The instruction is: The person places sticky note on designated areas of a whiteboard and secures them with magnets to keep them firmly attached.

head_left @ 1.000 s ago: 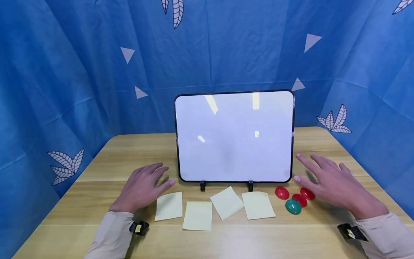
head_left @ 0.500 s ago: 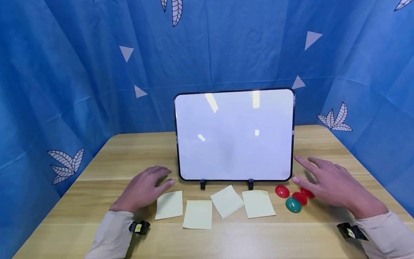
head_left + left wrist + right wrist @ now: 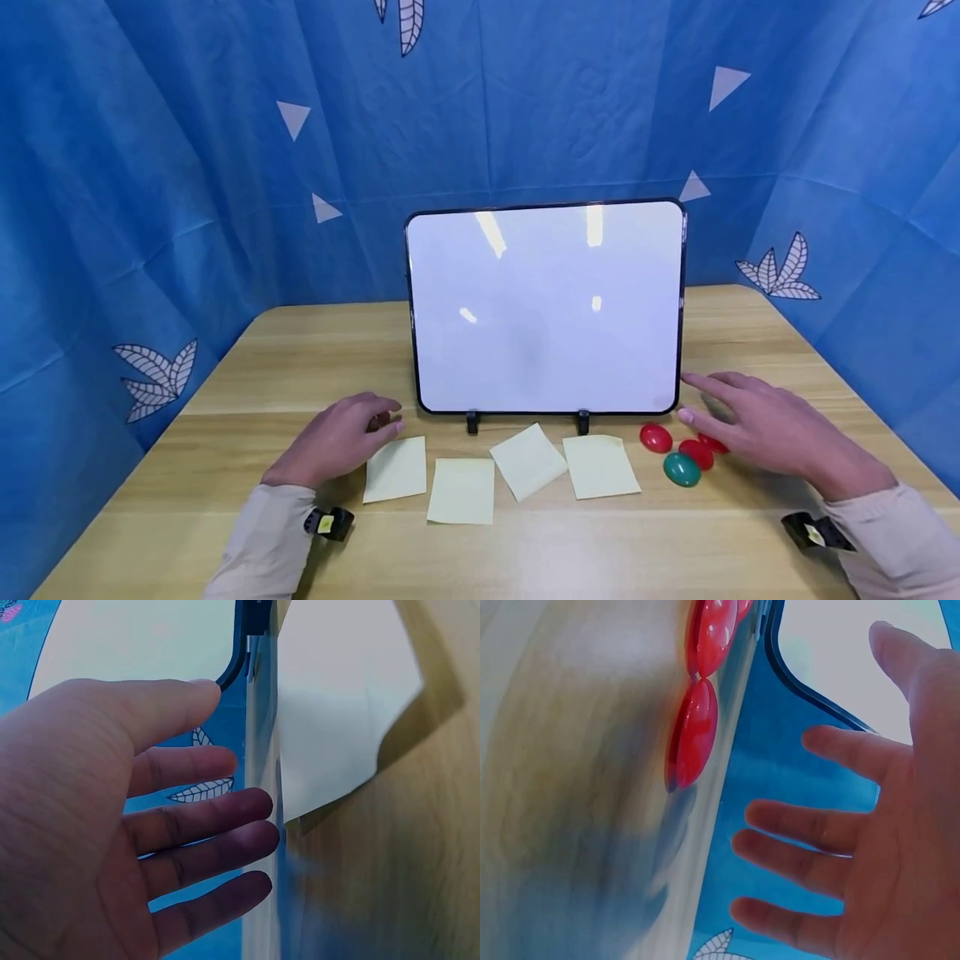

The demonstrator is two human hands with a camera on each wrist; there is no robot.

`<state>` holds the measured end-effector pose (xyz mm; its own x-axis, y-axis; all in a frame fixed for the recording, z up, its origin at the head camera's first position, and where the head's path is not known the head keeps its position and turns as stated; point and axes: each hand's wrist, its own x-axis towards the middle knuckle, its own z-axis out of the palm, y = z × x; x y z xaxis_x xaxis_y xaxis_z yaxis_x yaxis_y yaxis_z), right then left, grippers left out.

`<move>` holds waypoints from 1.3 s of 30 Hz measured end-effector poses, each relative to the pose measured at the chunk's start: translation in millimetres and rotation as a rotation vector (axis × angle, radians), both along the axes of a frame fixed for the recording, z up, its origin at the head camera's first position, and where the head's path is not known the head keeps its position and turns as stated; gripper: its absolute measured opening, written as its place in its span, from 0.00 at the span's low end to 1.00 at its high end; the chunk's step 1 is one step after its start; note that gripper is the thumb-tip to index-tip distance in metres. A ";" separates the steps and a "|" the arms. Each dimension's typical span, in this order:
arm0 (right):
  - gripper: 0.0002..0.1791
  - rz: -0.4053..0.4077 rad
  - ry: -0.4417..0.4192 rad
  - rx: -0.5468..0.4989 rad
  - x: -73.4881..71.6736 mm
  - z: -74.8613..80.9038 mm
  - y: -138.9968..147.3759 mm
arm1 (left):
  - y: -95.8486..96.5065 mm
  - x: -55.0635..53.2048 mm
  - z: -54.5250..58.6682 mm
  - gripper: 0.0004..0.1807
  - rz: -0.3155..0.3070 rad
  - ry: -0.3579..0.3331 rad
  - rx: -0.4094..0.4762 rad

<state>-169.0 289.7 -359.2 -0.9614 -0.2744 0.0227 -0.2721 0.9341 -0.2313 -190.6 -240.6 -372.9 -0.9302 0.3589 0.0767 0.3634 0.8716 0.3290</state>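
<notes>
Both hands sink lower than 1 second ago. Right hand [image 3: 765,425], fingers loose, hovers by the red magnets [image 3: 678,446]. Left hand [image 3: 337,442], holding nothing, sits beside the yellow notes [image 3: 465,487].

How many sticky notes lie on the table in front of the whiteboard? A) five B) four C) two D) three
B: four pale yellow sticky notes lie in a row on the table, in front of the whiteboard.
</notes>
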 end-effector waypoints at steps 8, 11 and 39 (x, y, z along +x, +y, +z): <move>0.41 0.008 -0.027 -0.024 -2.8 -3.0 0.6 | -0.6 -1.4 -0.3 0.13 0.010 -0.040 0.016; 0.40 0.002 -0.043 -0.055 -2.7 -4.9 1.1 | -0.6 -0.7 0.6 0.12 0.024 -0.058 0.008; 0.34 0.026 -0.045 -0.095 -6.7 -12.5 6.0 | -14.1 1.6 3.0 0.16 0.010 -0.305 0.191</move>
